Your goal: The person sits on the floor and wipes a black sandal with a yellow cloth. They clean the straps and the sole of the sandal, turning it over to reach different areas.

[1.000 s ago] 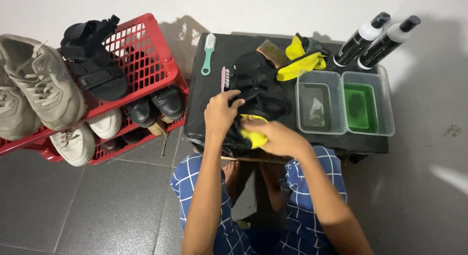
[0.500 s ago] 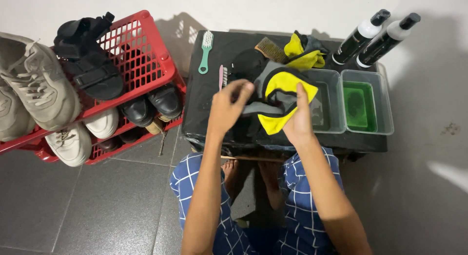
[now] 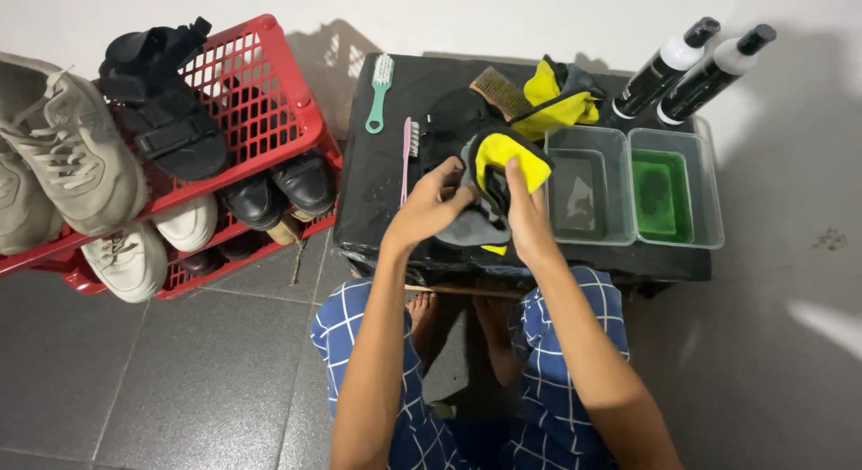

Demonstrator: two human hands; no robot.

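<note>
My left hand (image 3: 429, 206) and my right hand (image 3: 527, 215) both grip a yellow and grey cloth (image 3: 496, 177), bunched up above the front of a black table (image 3: 377, 193). The cloth's yellow side faces up between my fingers. Behind the cloth lies a dark shoe (image 3: 453, 120), partly hidden by it. A pink toothbrush (image 3: 409, 156) lies just left of my left hand.
Two clear tubs (image 3: 588, 184) (image 3: 675, 187), one with green liquid, sit at the table's right. Two spray bottles (image 3: 664, 70) (image 3: 714, 75), a second yellow cloth (image 3: 557, 97), a wooden brush (image 3: 498, 91) and a green brush (image 3: 378, 93) lie behind. A red crate (image 3: 269, 111) of shoes stands left.
My hands lifted the cloth from the table's front edge up toward the tubs, then drew it back a little and bunched it between both hands.
</note>
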